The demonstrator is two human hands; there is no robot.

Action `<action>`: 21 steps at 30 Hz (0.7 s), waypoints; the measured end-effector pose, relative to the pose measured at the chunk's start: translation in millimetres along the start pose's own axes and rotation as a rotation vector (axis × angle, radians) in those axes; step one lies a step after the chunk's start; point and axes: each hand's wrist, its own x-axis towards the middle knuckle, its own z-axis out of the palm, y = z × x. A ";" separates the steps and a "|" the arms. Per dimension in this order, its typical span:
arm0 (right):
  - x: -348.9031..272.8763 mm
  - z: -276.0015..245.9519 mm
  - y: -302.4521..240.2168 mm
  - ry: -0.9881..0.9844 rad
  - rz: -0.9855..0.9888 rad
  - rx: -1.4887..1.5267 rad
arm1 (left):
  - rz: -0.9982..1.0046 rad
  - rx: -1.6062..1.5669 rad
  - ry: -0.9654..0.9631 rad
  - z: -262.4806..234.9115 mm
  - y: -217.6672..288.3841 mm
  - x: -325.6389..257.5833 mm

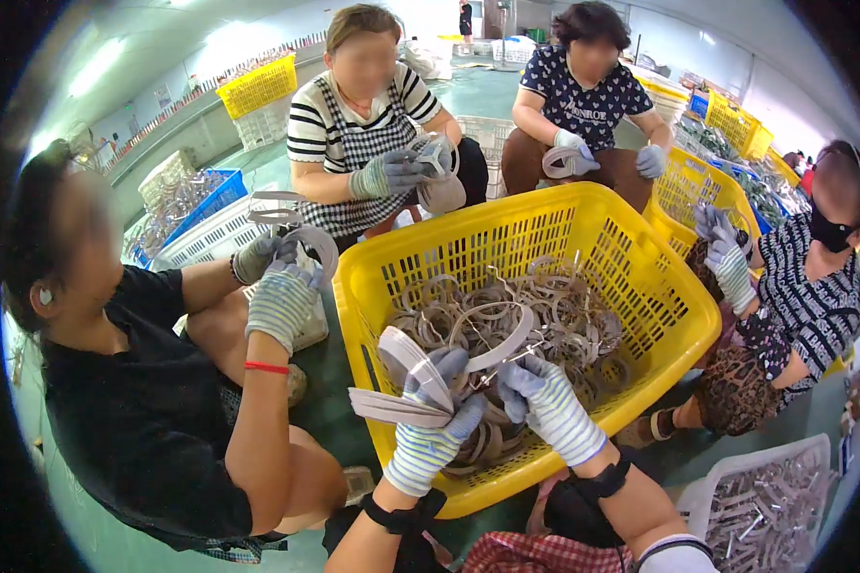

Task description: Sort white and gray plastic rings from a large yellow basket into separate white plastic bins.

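Both hands wear striped grey-white gloves over the near side of a yellow plastic basket [354,315]. In my left hand [432,435] is a bundle of flat grey curved bands [416,368], fanned toward the left with fingers closed around it. My right hand [554,406] pinches, at its metal-fitted end, a single grey ring-shaped band [506,349] that arches up between the hands. The ring's other end lies near my left fingers; whether they grip it too, I cannot tell. Below lies a tangled heap of similar grey bands [564,310] with small metal fittings.
Co-workers sit around the basket: one at left [153,382], two behind it [368,134] [583,105], one at right [784,286]. A white crate [702,501] of metal pieces stands at lower right. More yellow baskets [683,186] and a blue crate [205,205] stand behind.
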 end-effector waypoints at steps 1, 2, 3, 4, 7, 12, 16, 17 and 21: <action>0.9 2.0 -0.8 -0.014 0.001 0.030 | 0.092 0.087 0.013 1.3 -0.2 0.9; 1.6 3.8 -1.1 -0.028 0.001 0.059 | 0.185 0.175 0.025 1.8 -1.4 1.0; 2.5 3.7 -1.8 -0.029 -0.005 0.022 | 0.097 0.057 -0.004 2.0 -5.6 1.3; 1.6 3.0 -4.2 -0.025 -0.004 0.021 | 0.096 0.053 -0.007 1.7 -5.8 0.1; -3.6 0.5 -11.7 -0.231 0.094 -0.141 | 0.034 -0.136 0.086 -2.2 -8.5 2.0; -3.4 10.8 -4.3 -0.230 0.131 -0.140 | 0.207 -0.200 0.047 -5.3 -9.7 6.6; -3.3 18.0 0.5 -0.128 -0.010 -0.170 | 0.003 -0.173 0.067 -5.8 -0.3 2.6; -3.8 19.3 3.2 -0.128 0.027 -0.167 | -0.044 -0.109 0.107 -6.8 0.3 3.0; -5.7 31.3 3.6 -0.091 -0.001 -0.192 | 0.013 -0.014 0.089 -8.7 -2.9 3.8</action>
